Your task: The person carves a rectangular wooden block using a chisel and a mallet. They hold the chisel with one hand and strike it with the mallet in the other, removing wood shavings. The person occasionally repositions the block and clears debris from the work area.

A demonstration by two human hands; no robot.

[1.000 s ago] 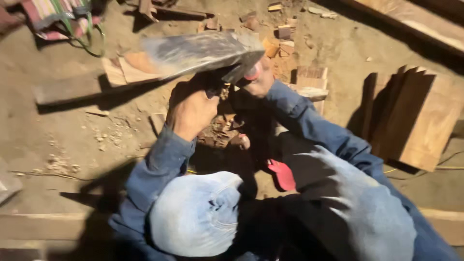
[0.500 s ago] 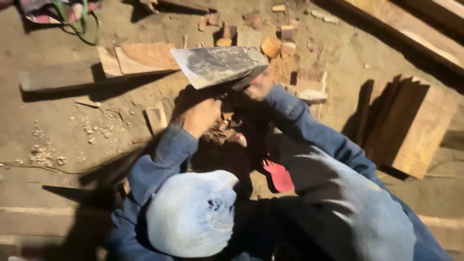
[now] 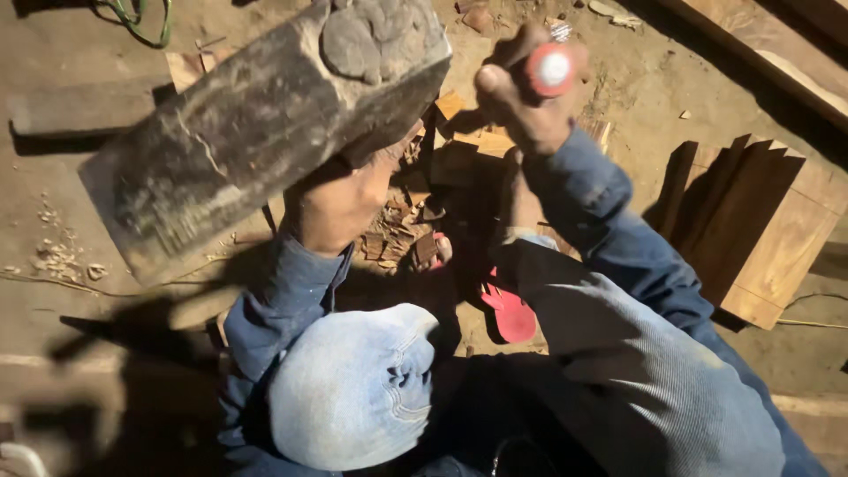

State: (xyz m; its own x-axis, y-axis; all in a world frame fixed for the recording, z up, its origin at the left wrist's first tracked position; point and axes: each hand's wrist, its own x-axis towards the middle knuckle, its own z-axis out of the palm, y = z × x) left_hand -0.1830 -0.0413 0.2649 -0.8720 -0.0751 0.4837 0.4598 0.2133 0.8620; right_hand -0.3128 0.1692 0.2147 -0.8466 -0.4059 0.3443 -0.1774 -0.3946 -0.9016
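Note:
A heavy, dull grey axe head [image 3: 256, 132] is lifted close to the camera and fills the upper left. My left hand [image 3: 340, 199] grips the handle just under the head. My right hand [image 3: 521, 97] is closed around the handle's red butt end [image 3: 549, 69]. Below the hands, small split wood pieces and chips [image 3: 397, 238] lie on the dirt ground between my feet. My knees in blue jeans [image 3: 353, 389] are bent in a squat, and the handle's middle is hidden behind my hands.
A red sandal [image 3: 508, 314] is on my foot. Cut wooden boards [image 3: 751, 221] stand stacked at the right. A long beam [image 3: 768, 53] runs across the top right. A flat plank [image 3: 62, 110] lies at the left, with a green cord [image 3: 141, 18] beyond it.
The axe has swung up from above the wood pieces toward the camera, so its head now looks much larger. Both hands rose with it.

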